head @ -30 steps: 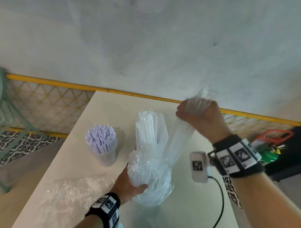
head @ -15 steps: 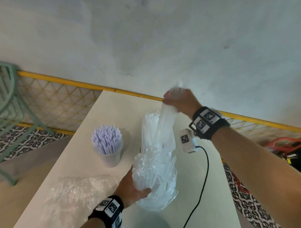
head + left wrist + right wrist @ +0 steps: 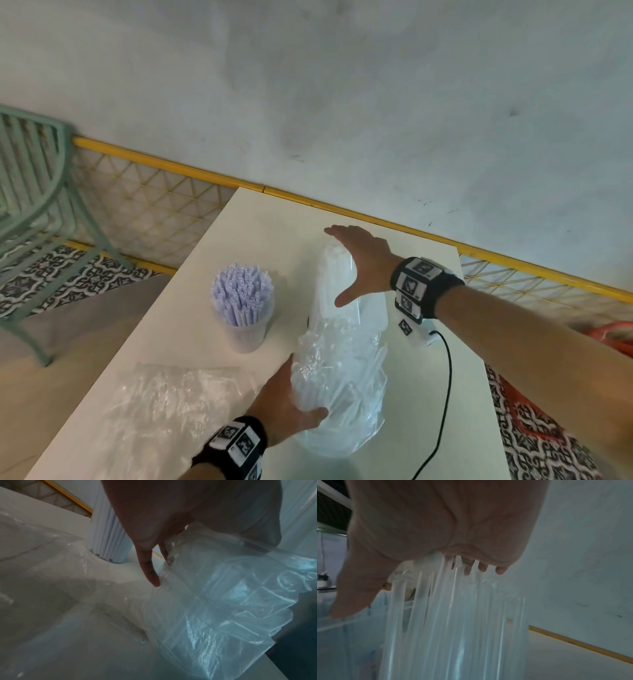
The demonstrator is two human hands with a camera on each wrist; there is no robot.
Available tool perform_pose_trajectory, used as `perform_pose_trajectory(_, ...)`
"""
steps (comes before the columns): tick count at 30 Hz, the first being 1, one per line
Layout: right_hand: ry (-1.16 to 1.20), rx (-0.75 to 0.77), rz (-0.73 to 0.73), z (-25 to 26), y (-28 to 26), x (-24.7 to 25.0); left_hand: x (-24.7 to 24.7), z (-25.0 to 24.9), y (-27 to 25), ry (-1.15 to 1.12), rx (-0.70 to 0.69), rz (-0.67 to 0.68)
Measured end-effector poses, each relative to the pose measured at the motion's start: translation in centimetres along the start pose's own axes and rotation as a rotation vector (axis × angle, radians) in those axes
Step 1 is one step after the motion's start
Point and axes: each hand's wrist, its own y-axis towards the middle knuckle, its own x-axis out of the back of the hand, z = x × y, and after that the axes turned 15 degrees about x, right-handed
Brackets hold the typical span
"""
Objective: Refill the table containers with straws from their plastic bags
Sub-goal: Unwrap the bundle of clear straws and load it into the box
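Note:
A clear plastic bag (image 3: 342, 397) with loose clear straws stands near the table's middle; my left hand (image 3: 291, 401) grips its lower part, thumb in front and fingers behind. In the left wrist view my left hand (image 3: 171, 520) lies against the crinkled bag (image 3: 223, 601). A bundle of clear straws (image 3: 330, 274) stands upright just behind the bag. My right hand (image 3: 359, 263) lies flat and open on their tops. The right wrist view shows my right hand (image 3: 436, 520) over the straws (image 3: 462, 628). A cup of purple straws (image 3: 243, 308) stands to the left.
An empty crumpled plastic bag (image 3: 164, 404) lies on the white table (image 3: 260, 219) at the front left. A black cable (image 3: 445, 394) runs along the right side. A green chair (image 3: 37, 192) stands left of the table, and the wall is close behind.
My right hand brought a gripped bundle of clear straws down from the upper right, let go, and now lies flat on the straw tops. My left hand kept its hold on the bag.

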Motion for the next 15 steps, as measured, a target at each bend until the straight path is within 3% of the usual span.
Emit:
perform_pose_trajectory(8, -0.009, -0.005, -0.062, 0.7, 2.1, -1.2, -0.3, 0.4, 0.4, 0.021, 0.017, -0.023)
perform_pose_trajectory(15, 0.045, -0.032, -0.290, -1.4, 2.5, -0.4, -0.5, 0.8, 0.8, -0.005, 0.023, -0.029)
